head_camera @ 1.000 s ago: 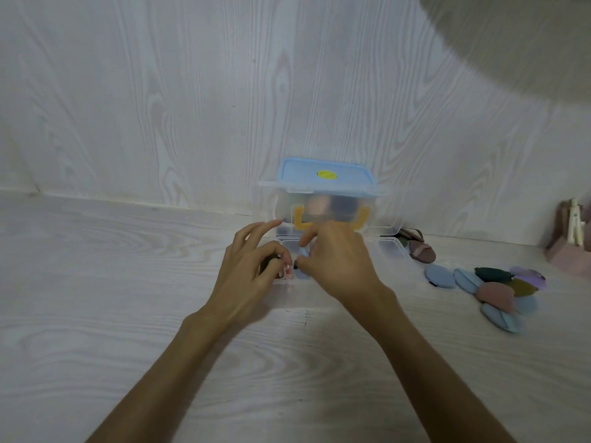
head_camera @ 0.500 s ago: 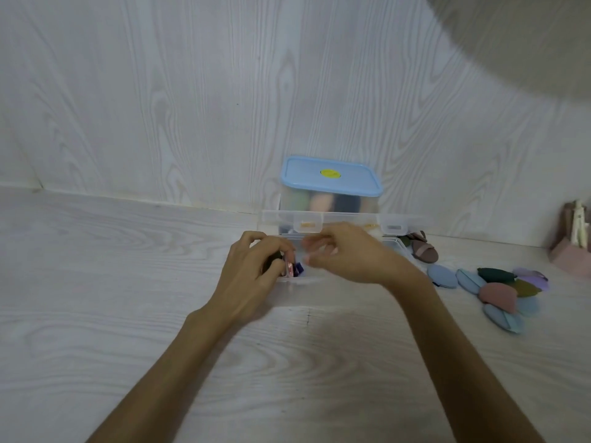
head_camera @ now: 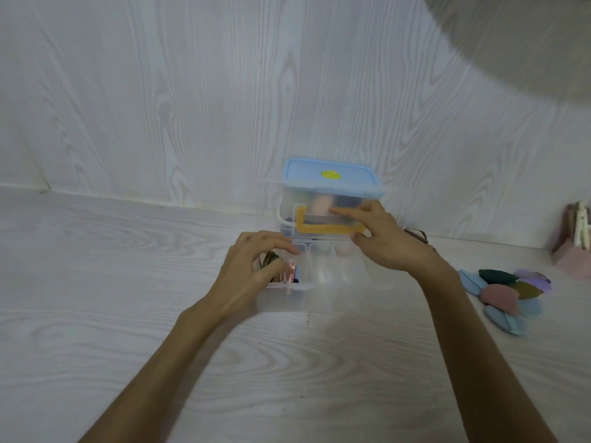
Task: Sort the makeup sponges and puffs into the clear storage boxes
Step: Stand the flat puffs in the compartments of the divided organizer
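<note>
Holding raised lid (head_camera: 323, 219) in right grip (head_camera: 380, 241); left grip (head_camera: 256, 266) pinching puffs (head_camera: 271, 266).

Two clear storage boxes: one blue-lidded box (head_camera: 332, 177) at the back, one compartment box (head_camera: 323, 266) in front with its lid raised, at least three compartments visible. Loose puffs (head_camera: 500, 297) at right: about eight, overlapping, so the count is rough. One pink holder (head_camera: 574, 251) at the right edge. Two hands: left hand (head_camera: 256, 270), right hand (head_camera: 388, 239).

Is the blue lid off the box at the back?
No, the blue lid sits closed on top of the box by the wall.
</note>
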Tool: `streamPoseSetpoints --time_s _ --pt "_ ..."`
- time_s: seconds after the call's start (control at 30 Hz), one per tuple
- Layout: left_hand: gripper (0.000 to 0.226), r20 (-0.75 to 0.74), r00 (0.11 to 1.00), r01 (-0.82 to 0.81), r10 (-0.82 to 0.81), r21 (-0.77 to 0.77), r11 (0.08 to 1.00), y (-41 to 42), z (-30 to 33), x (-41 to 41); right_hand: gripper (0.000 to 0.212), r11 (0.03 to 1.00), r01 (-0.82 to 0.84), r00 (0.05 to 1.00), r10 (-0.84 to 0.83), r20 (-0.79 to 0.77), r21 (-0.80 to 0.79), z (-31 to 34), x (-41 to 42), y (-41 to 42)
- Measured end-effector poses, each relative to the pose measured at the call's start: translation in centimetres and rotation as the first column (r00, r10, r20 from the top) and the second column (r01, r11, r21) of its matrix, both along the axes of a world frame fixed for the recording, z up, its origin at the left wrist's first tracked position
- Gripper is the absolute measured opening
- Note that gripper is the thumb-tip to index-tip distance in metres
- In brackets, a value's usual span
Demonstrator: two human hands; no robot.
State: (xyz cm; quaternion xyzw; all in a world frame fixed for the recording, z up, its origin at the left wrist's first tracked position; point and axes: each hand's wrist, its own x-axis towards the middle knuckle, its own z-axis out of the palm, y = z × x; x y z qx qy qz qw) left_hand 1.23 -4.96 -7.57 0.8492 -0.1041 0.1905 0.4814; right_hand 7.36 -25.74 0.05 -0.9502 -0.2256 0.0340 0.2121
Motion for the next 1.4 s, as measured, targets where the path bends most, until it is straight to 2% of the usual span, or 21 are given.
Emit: streamPoseSetpoints --time_s 0.13,0.3,0.43,0.5,0.57,0.63,0.7,0.8,0.87,0.97,1.1,1.2,1.27,1.33,1.37,1.4 --pt "0.022 0.131 0.971 -0.203 0.198 0.023 0.979 0.1 0.4 0.2 0.058 0.998 -0.033 0.999 0.032 0.002 0.052 -0.1 0.4 -0.7" --pt "0.039 0.065 0.973 -0.223 0.22 0.034 0.974 -2.2 0.0 0.6 0.054 0.995 -0.039 0.999 0.039 0.001 0.092 0.2 0.3 -0.9" --pt "0.033 0.003 0.965 -0.264 0.264 0.022 0.964 -2.5 0.1 0.9 0.04 0.989 -0.046 0.998 0.052 -0.037 0.142 2.0 -0.5 -2.4" --pt "0.033 0.01 0.957 -0.29 0.29 0.023 0.957 -2.5 0.0 0.9 0.026 0.964 0.06 0.991 -0.026 -0.135 0.26 3.4 -0.9 -4.9" --pt "0.034 0.017 0.955 -0.297 0.297 0.045 0.954 -2.5 -0.1 1.0 0.021 0.927 0.242 0.966 -0.202 -0.164 0.286 3.8 -0.5 -8.2" --pt "0.039 0.032 0.955 -0.295 0.293 0.072 0.953 -2.4 -0.2 1.1 0.021 0.891 0.43 0.9 -0.411 -0.148 0.144 2.5 0.7 -11.2" --pt "0.045 0.06 0.955 -0.295 0.29 0.083 0.952 -2.2 -0.4 1.2 0.028 0.846 0.533 0.831 -0.529 -0.171 -0.026 0.4 1.9 -12.6" --pt "0.046 0.047 0.961 -0.276 0.273 0.065 0.959 -2.1 -0.5 1.1 0.04 0.809 0.53 0.786 -0.581 -0.209 -0.255 -2.3 2.6 -12.7" --pt "0.044 0.024 0.966 -0.26 0.259 0.06 0.964 -2.1 -0.4 1.1 0.046 0.796 0.519 0.788 -0.586 -0.186 -0.31 -3.0 2.6 -12.5" --pt "0.039 0.004 0.97 -0.244 0.244 0.06 0.968 -2.1 -0.2 1.1 0.047 0.778 0.58 0.779 -0.616 -0.118 -0.24 -3.3 2.9 -12.7" --pt "0.035 -0.024 0.969 -0.245 0.247 0.055 0.968 -2.1 -0.1 1.1 0.019 0.784 0.613 0.773 -0.621 -0.128 -0.099 -3.0 3.1 -12.1" --pt "0.036 -0.009 0.968 -0.249 0.25 0.054 0.967 -2.1 -0.2 1.2 0.021 0.783 0.622 0.781 -0.618 -0.088 0.015 0.6 1.9 -11.7" --pt "0.037 0.003 0.967 -0.256 0.256 0.058 0.965 -2.1 -0.4 1.2 0.017 0.819 0.527 0.838 -0.545 0.023 0.229 4.0 -0.3 -9.9" --pt "0.039 0.018 0.964 -0.266 0.265 0.046 0.963 -2.1 -0.5 1.3 0.014 0.837 0.299 0.935 -0.353 0.034 0.459 6.0 -3.4 -6.0" --pt "0.04 0.02 0.963 -0.271 0.27 0.04 0.962 -2.1 -0.5 1.3 0.014 0.837 0.208 0.968 -0.249 0.014 0.506 6.1 -4.6 -3.7" --pt "0.041 0.021 0.961 -0.276 0.276 0.037 0.96 -2.1 -0.6 1.4 0.014 0.859 0.156 0.984 -0.18 0.003 0.488 5.6 -5.2 -1.6"
